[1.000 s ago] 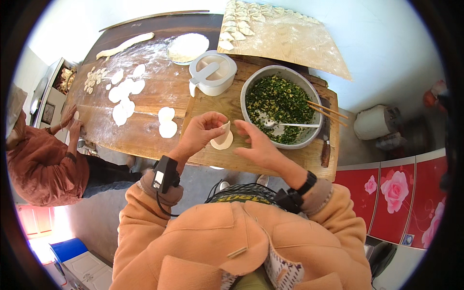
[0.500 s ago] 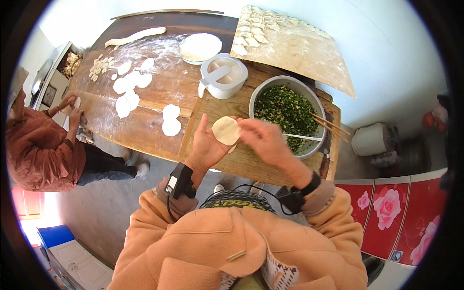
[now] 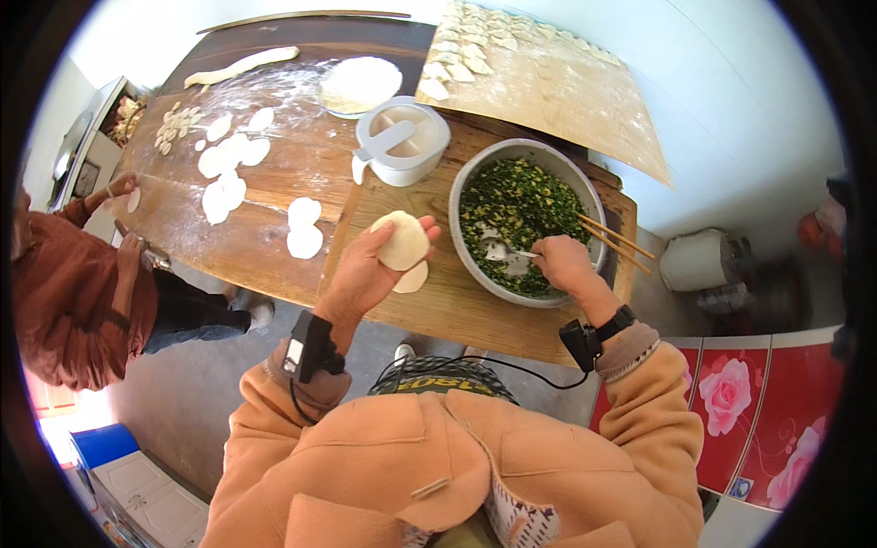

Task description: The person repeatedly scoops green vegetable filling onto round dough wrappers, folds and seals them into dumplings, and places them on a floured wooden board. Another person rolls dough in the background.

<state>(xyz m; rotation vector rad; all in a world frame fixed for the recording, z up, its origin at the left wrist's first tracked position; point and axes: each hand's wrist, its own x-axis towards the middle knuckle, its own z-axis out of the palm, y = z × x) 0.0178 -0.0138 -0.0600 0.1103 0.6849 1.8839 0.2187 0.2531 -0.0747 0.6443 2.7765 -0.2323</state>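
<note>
A round dumpling wrapper (image 3: 404, 243) lies across the fingers of my left hand (image 3: 359, 279), held there above the wooden board. Just below it, another wrapper (image 3: 413, 278) rests near the board's front edge. My right hand (image 3: 565, 263) is closed round the handle of a metal spoon (image 3: 499, 248), whose head is in the chopped green and yellow filling (image 3: 525, 196). That filling sits in a large grey bowl (image 3: 459, 242) on the right of the board. A pair of wooden chopsticks (image 3: 623, 247) leans over the bowl's right rim.
A lidded white pitcher (image 3: 402, 151) and a flour bowl (image 3: 361, 84) stand beyond my hands. Loose wrappers (image 3: 224, 196), dough pieces (image 3: 174, 128) and a dough roll (image 3: 242, 67) lie left. Folded dumplings (image 3: 475, 53) line a board at the back. Another person (image 3: 82, 283) works at the left edge.
My right hand has moved from beside the wrapper to the spoon and gripped it, shifting its head into the filling. My left hand still holds the wrapper, slightly farther left.
</note>
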